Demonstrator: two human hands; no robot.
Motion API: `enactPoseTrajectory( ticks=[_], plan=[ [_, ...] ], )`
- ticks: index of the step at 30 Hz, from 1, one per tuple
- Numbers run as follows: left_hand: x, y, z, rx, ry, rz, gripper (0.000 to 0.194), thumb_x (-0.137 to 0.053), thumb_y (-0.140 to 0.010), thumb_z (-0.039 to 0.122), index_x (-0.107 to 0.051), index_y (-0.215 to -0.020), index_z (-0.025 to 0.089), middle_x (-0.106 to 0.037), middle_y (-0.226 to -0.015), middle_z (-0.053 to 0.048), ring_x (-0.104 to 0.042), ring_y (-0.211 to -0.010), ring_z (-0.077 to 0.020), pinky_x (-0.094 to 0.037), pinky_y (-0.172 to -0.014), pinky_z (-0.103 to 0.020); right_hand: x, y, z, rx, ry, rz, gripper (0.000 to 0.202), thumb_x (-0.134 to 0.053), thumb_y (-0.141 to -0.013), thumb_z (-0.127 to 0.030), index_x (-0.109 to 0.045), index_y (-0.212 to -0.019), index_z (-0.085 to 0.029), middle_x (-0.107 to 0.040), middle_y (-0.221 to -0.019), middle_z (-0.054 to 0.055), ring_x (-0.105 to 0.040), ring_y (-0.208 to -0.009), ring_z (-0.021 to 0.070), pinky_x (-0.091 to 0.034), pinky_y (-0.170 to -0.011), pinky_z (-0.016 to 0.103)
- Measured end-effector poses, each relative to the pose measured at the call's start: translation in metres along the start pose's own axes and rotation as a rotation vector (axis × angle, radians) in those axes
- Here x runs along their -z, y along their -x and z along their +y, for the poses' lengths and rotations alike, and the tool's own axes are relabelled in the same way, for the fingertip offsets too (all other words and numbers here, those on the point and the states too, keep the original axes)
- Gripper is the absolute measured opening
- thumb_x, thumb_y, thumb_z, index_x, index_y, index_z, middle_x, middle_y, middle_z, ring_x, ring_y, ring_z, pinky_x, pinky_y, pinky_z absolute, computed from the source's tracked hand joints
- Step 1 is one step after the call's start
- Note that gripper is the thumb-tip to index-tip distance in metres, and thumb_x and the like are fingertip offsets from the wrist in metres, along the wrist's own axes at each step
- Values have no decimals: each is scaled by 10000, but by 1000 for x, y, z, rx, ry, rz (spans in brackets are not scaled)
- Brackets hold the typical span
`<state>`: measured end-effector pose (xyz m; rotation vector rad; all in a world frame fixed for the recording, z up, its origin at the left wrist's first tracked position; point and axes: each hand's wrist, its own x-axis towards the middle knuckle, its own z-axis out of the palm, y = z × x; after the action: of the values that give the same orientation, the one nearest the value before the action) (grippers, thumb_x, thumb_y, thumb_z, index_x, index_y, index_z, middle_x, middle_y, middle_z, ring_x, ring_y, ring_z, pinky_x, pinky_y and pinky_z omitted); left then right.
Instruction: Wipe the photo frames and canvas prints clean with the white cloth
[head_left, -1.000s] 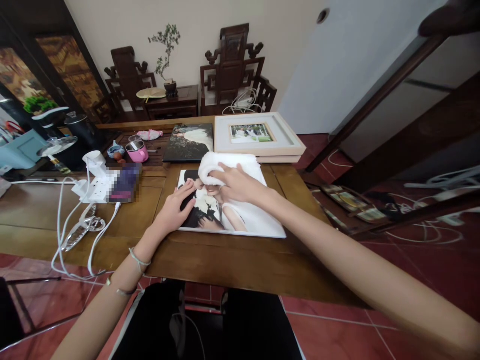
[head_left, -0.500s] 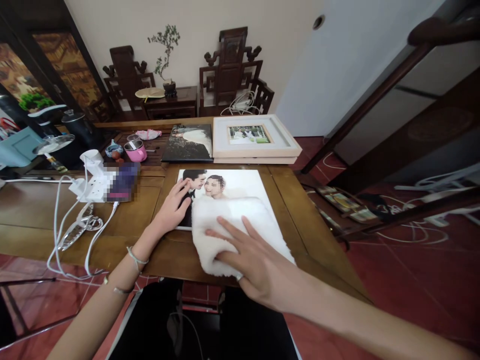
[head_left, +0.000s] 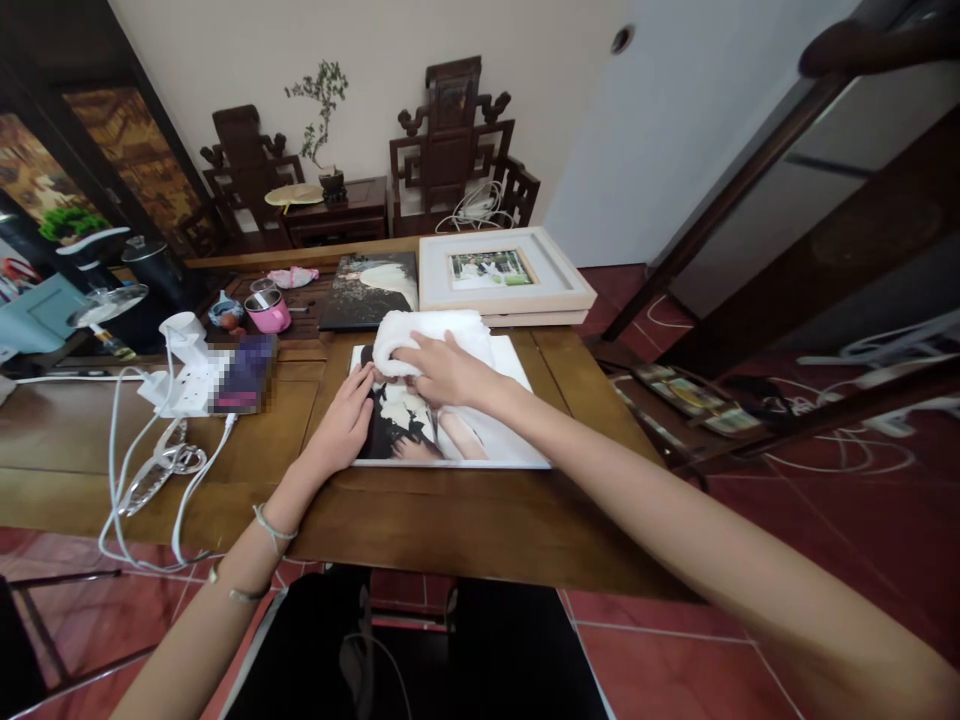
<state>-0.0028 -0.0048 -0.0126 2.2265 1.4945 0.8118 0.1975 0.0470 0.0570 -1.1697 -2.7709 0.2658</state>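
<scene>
A photo print of a couple (head_left: 405,420) lies flat on the wooden table (head_left: 450,520). My left hand (head_left: 345,420) rests on its left edge, fingers stretched and pointing away from me. Folded white cloth (head_left: 442,330) covers the upper part of the print. My right hand (head_left: 450,372) is on this cloth, its fingers gripping the near side, with some fingertips hidden in the folds. The lower part of the print shows below my right forearm.
Behind the print are a dark photo panel (head_left: 375,290) and a white-framed picture (head_left: 435,280). At the left stand a pink cup (head_left: 268,312), a white power strip (head_left: 187,385) with cables, and a clear hair clip (head_left: 161,465).
My right hand and the cloth have moved away from me, up to the far part of the print, uncovering its lower part. My left hand stays at the left edge.
</scene>
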Motion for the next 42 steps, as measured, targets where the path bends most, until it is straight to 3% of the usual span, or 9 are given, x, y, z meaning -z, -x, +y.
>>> enactPoseTrajectory(
  ticks=[4, 10, 14, 17, 22, 25, 28, 35, 42],
  plan=[
    [0, -1, -1, -15, -20, -2, 507, -312, -945, 271, -406, -1417, 108, -345, -1526, -132, -239, -1444, -229, -183, -1196, -417, -5, 18, -14, 15, -11, -29, 521, -400, -761, 0, -532, -1245, -142, -600, -1215, 204, -372, -1320, 367, -295, -996, 655],
    [1, 0, -1, -29, -15, -16, 509, -312, -939, 226, -380, -1438, 149, -347, -1529, -103, -246, -1441, -232, -189, -1195, -454, -18, 105, -51, 134, -89, -95, 620, -461, -642, 29, -575, -1194, -229, -416, -1481, 101, -172, -1419, 384, -178, -1064, 710],
    [1, 0, 1, -26, -17, -12, 509, -311, -936, 209, -387, -1434, 132, -349, -1527, -112, -252, -1439, -229, -187, -1197, -446, -17, 141, -52, 202, -146, -77, 626, -434, -575, 34, -598, -1111, -245, -366, -1518, 52, -169, -1428, 328, -174, -1110, 659],
    [1, 0, 1, -35, -8, -15, 511, -317, -934, 203, -380, -1439, 150, -352, -1527, -100, -247, -1441, -229, -185, -1195, -464, -15, 137, -32, 159, -130, -25, 641, -404, -577, 50, -593, -1126, -221, -479, -1436, 92, -227, -1417, 296, -206, -1121, 617],
    [2, 0, 4, -21, 24, -3, 504, -325, -938, 230, -401, -1429, 151, -361, -1523, -99, -247, -1441, -222, -178, -1195, -455, -11, 89, 2, -25, -27, 27, 531, -394, -709, 9, -570, -1189, -136, -562, -1310, 195, -255, -1404, 337, -264, -1069, 637],
    [4, 0, 7, 5, 62, 31, 500, -323, -958, 305, -420, -1417, 132, -373, -1515, -112, -271, -1433, -223, -191, -1192, -433, -9, 59, -5, -69, -26, 2, 531, -418, -749, -26, -539, -1253, -137, -551, -1325, 196, -252, -1398, 372, -262, -1038, 672],
    [6, 1, 7, 15, 125, 108, 515, -287, -976, 383, -421, -1418, 155, -367, -1521, -93, -309, -1416, -210, -209, -1187, -409, -13, 48, -27, 53, -37, -52, 545, -448, -736, -18, -554, -1245, -180, -526, -1378, 145, -197, -1414, 374, -211, -1050, 696],
    [7, 0, 6, 7, 144, 170, 598, -178, -985, 487, -410, -1426, 156, -379, -1516, -84, -323, -1410, -193, -221, -1185, -378, -22, 86, -55, 435, -124, -79, 587, -459, -635, 0, -597, -1152, -242, -468, -1450, 68, -213, -1410, 377, -165, -1016, 770],
    [5, 1, 11, -22, 60, 60, 494, -336, -966, 395, -510, -1352, 139, -448, -1462, -125, -389, -1377, -228, -257, -1167, -447, -14, 124, -23, 257, -186, -4, 568, -378, -599, 17, -592, -1083, -188, -569, -1337, 107, -268, -1410, 232, -173, -1150, 541]
  ],
)
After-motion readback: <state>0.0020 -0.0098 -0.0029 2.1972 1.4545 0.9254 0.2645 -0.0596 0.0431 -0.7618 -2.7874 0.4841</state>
